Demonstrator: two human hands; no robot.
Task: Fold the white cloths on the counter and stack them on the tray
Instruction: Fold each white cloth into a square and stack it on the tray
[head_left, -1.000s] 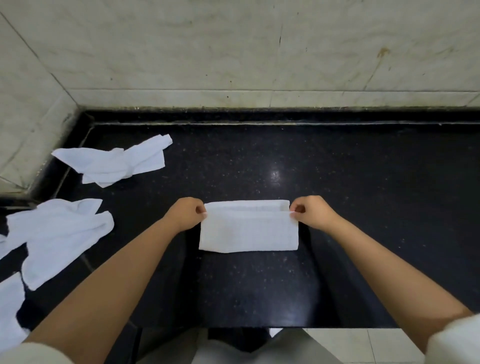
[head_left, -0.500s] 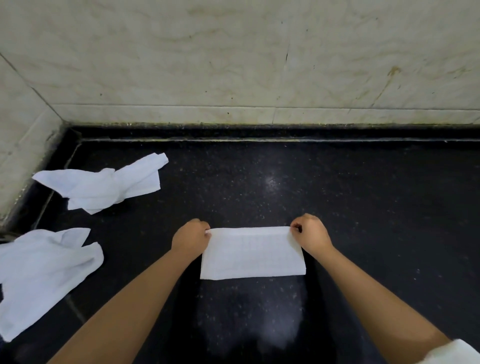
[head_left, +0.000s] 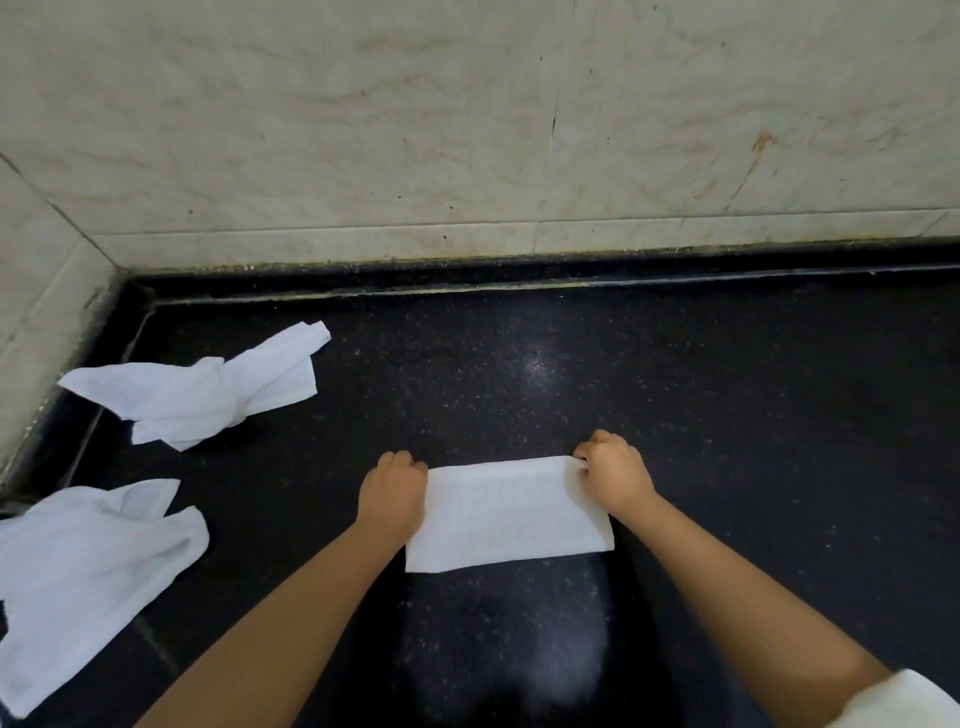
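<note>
Two crumpled cloths (head_left: 202, 387) (head_left: 88, 577) lie left on counter (head_left: 727, 415); left hand (head_left: 392, 491), right hand (head_left: 615, 475) pinch folded cloth (head_left: 506, 514) corners.

The folded white cloth (head_left: 506, 512) lies flat on the black tabletop (head_left: 727, 415) as a neat rectangle. Two crumpled white cloths (head_left: 208, 387) (head_left: 88, 577) lie well apart at the left.

The tabletop (head_left: 727, 415) is black, speckled stone set into a corner of pale marbled wall. A folded white cloth (head_left: 506, 514) lies flat on it near the front middle. Two crumpled white cloths lie to the left: one (head_left: 208, 387) near the back corner, another (head_left: 88, 577) nearer the front edge.
</note>
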